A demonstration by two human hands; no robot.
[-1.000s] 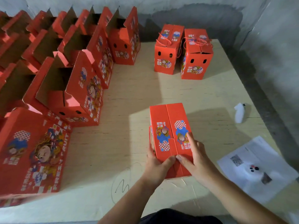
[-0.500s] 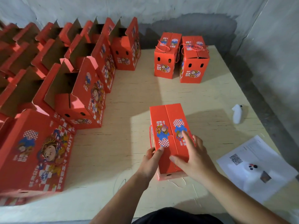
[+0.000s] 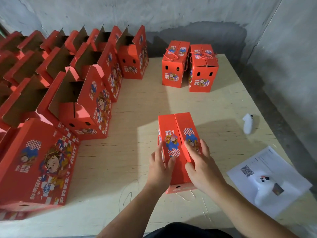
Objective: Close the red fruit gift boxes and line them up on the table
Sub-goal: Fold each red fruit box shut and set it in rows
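A red fruit gift box [image 3: 178, 133] stands upright in front of me on the pale wooden table [image 3: 137, 169], its two top flaps folded down and meeting along the middle. My left hand [image 3: 160, 167] presses on the near end of the left flap, thumb on top, fingers along the box's left side. My right hand [image 3: 202, 167] lies spread on the right flap. Two closed boxes [image 3: 173, 66] [image 3: 203, 69] with rope handles stand side by side at the far end of the table.
Several open red boxes [image 3: 82, 103] with raised flaps fill the left side in rows. One box [image 3: 36, 162] lies near the front left edge. A white paper sheet [image 3: 267, 179] with a white object on it and a small white bottle [image 3: 247, 123] sit at right. Grey walls close the back and right.
Both hands have slid forward along the box's top, from its near end onto the flaps. The view has tilted so the far boxes sit lower in frame.
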